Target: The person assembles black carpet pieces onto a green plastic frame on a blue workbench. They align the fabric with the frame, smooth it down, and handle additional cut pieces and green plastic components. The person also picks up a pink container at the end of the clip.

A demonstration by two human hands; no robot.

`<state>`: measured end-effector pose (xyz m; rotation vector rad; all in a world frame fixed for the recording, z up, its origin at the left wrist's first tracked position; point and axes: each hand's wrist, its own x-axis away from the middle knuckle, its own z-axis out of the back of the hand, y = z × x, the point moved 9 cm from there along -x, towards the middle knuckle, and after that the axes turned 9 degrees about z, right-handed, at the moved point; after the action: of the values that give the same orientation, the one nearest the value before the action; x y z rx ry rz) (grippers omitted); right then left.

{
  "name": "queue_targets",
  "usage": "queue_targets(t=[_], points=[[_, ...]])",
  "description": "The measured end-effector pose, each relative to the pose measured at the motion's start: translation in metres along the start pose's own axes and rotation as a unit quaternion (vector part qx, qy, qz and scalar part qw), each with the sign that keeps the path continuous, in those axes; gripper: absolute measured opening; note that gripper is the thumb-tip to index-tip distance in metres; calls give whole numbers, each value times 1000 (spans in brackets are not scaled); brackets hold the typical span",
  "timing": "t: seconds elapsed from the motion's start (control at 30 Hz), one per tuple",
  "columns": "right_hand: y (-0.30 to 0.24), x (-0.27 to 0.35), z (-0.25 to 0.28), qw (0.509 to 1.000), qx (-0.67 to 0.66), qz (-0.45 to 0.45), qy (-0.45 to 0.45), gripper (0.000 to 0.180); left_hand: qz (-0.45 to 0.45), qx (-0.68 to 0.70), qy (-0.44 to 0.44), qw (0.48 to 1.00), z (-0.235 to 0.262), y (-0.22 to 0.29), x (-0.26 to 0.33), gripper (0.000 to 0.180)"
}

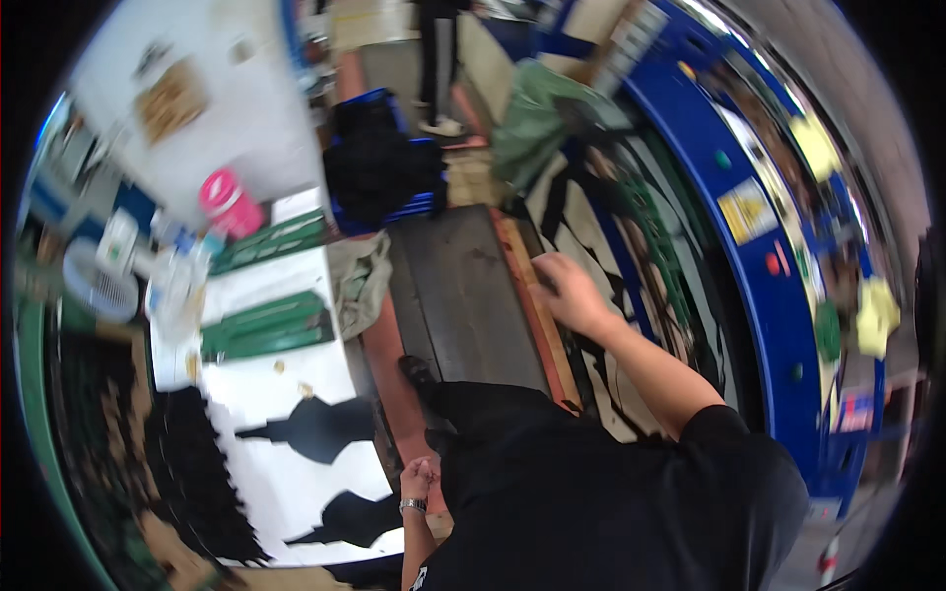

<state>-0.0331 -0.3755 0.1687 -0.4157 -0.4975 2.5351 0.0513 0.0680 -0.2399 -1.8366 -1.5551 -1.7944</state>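
Wooden strip under flat right hand — dark bench, white table — left hand clenched.

Cluttered workshop with a white bench at left, a dark grey floor strip down the middle, a curved blue machine frame at right.

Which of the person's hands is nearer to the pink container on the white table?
Left. The left hand hangs low beside the table, below the pink container. The right hand rests far across on the machine's orange edge.
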Motion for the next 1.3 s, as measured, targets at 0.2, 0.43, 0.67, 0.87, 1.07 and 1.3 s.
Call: queue_targets(t=[0.2, 0.43, 0.67, 0.87, 1.07, 1.3], points=[[126, 231, 118, 931, 212, -221, 200, 36, 95, -136, -8, 986, -30, 73, 7, 17], [205, 438, 97, 815, 174, -519, 189, 37, 5, -297, -52, 954, -183, 207, -50, 20], [195, 439, 96, 789, 161, -551, 217, 47, -106, -492, -250, 827, -484, 281, -71, 23], [198, 447, 101, 754, 112, -602, 239, 48, -140, -514, -352, 770, -667, 270, -31, 25], [206, 447, 106, 745, 76, -622, 228, 48, -149, -557, -403, 711, -753, 253, -27, 24], [226, 510, 127, 666, -125, -644, 356, 40, -242, -618, -386, 640, -847, 258, -68, 21]])
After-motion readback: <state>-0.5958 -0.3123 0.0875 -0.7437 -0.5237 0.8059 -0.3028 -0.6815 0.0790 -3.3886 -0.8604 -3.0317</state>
